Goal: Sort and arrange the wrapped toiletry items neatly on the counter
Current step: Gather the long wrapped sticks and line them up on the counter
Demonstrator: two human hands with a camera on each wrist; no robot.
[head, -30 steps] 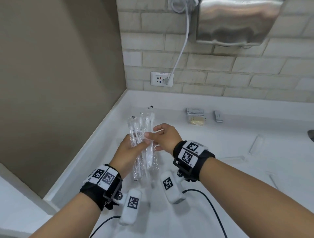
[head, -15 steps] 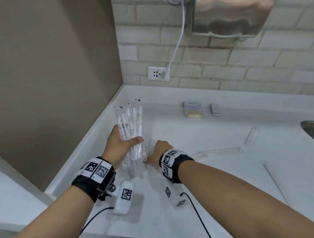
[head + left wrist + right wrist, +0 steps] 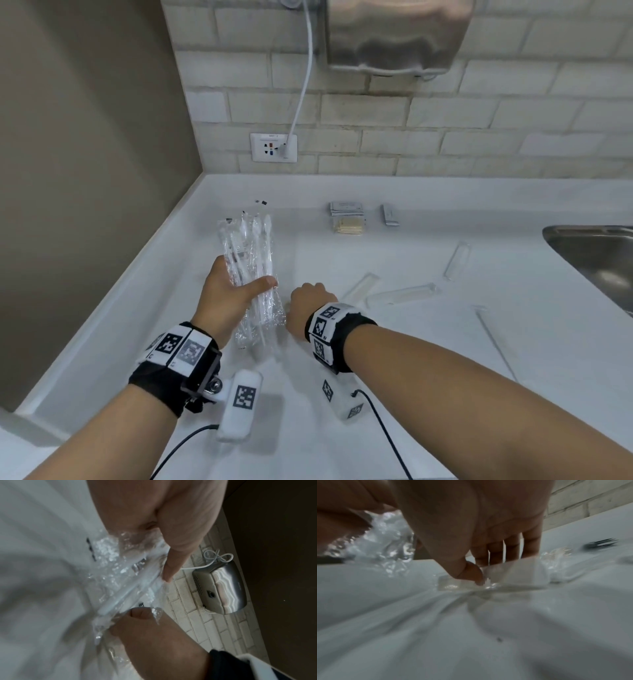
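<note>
Looking down from the head camera, the left hand [image 3: 228, 294] grips a bundle of wrapped toothbrushes [image 3: 252, 274] above the white counter [image 3: 428, 359], thumb across the front and fingers behind. The bundle's long axis runs near upright, leaning slightly, with the brush heads pointing up and away toward the tiled wall and the crinkled wrapper tails hanging toward the counter. Just right of it, the right hand [image 3: 310, 308] reaches down to the counter with its knuckles up; its fingertips are hidden from this view. More clear wrapped packets [image 3: 400, 294] lie flat to the right, well apart from one another, their long axes at differing angles. Small sachets [image 3: 346, 216] sit stacked near the back wall, a steel sink [image 3: 596, 253] is at the right edge, and a metal hand dryer [image 3: 397, 34] hangs above.

From the left wrist, the thumb [image 3: 137, 615] and fingers [image 3: 173, 566] clamp the clear wrappers, white handles running diagonally between them.

From the right wrist, the thumb [image 3: 471, 573] and fingers [image 3: 513, 550] pinch a clear-wrapped flat packet [image 3: 513, 573] that lies on the counter, its long axis running left to right across the frame. The picture is blurred.
</note>
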